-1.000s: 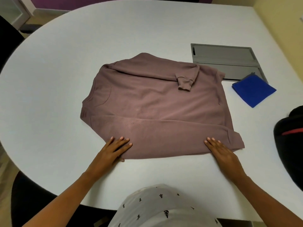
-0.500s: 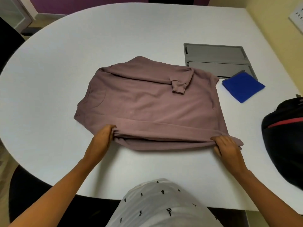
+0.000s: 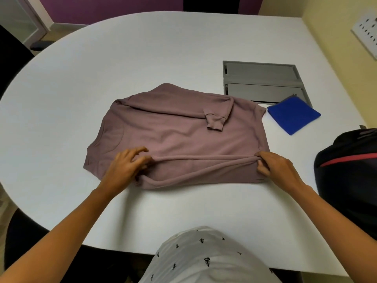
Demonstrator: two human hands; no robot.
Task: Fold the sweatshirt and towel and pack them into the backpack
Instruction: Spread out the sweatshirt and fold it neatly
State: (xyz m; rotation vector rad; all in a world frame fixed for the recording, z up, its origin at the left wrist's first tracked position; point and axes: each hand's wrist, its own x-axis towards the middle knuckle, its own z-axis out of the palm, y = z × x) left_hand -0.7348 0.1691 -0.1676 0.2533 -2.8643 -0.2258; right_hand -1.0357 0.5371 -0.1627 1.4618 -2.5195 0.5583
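both hands pinching sweatshirt fold

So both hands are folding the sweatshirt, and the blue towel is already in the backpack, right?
Not quite. The head view shows the towel lying on the table, outside the backpack. The left hand and right hand do grip the sweatshirt.

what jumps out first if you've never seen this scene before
The mauve fabric sweatshirt spread in the middle of the white oval table draws the eye first, with the left hand and the right hand each gripping its lifted near edge. Next come the folded bright blue towel at the sweatshirt's far right, its corner over a grey recessed panel, and the black backpack with a red stripe at the table's right edge.
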